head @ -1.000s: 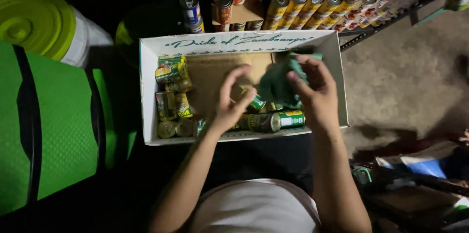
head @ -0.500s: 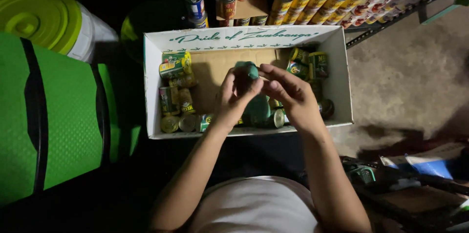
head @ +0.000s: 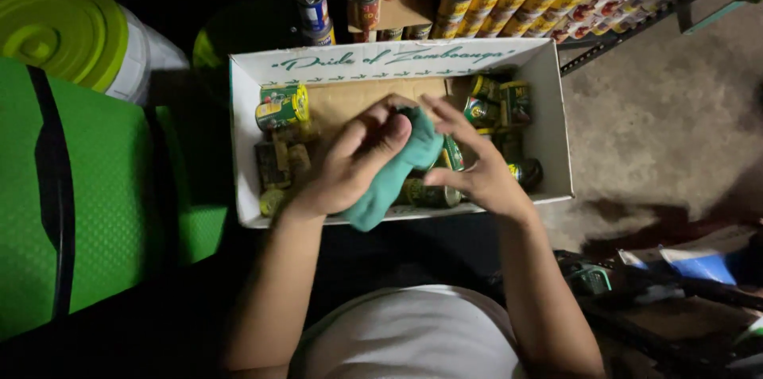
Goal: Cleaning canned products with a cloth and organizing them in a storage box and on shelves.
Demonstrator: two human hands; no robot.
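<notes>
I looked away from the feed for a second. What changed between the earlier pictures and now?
The teal cloth, bunched in the right hand a second ago, now lies under the left hand, draped over something between both hands. The round green thing held up half a second ago no longer shows. The white box and its cans stayed put.

Place: small shop or stockroom, dimly lit.
Shelving: dark metal rack (head: pixel 636 25) along the top of the frame, rows of yellow-labelled tin cans (head: pixel 509 5) lined up.
Stock: open white cardboard carton (head: pixel 548 109) at centre, holding green-labelled tins (head: pixel 282 106).
Floor: bare grey concrete (head: pixel 668 117), right side.
</notes>
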